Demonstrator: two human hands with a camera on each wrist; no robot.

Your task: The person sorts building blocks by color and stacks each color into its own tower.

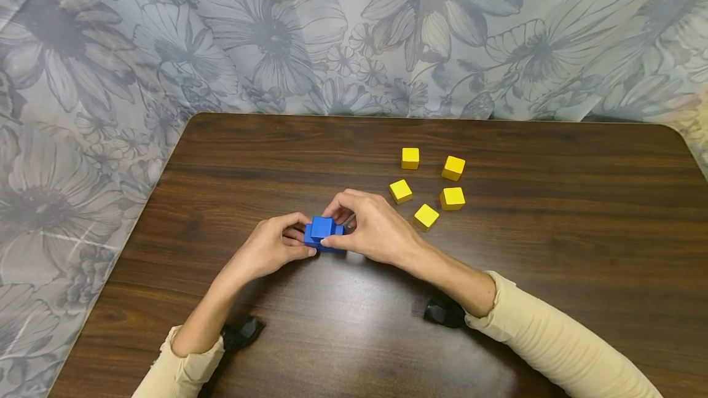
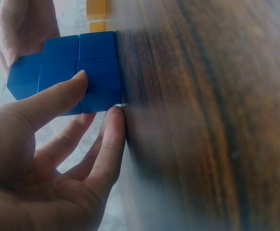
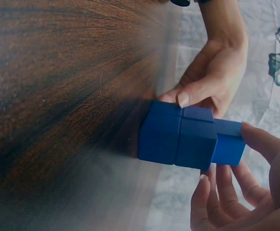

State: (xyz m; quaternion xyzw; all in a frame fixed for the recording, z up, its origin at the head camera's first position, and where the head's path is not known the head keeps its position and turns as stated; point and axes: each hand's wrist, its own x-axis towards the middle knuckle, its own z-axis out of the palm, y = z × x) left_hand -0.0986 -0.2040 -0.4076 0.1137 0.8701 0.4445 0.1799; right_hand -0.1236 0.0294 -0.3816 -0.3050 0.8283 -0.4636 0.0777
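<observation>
A small stack of blue cubes [image 1: 309, 236] stands on the table, two layers of cubes with a single blue cube [image 1: 322, 227] on top. My right hand [image 1: 381, 229] pinches that top cube between thumb and fingers, the thumb [image 3: 262, 139] on its near side. From the left, my left hand [image 1: 271, 244] holds the lower cubes, its thumb [image 2: 67, 91] on the near face and fingertips at the side close to the tabletop. In the right wrist view the top cube [image 3: 229, 144] sits against the second layer [image 3: 195, 144]. Fingers partly hide the stack's far side.
Several loose yellow cubes [image 1: 426, 217] lie on the dark wooden table [image 1: 249, 158], behind and right of the stack. A floral cloth [image 1: 332, 35] hangs past the table's far edge. Black wrist cameras [image 1: 444, 313] sit under both forearms.
</observation>
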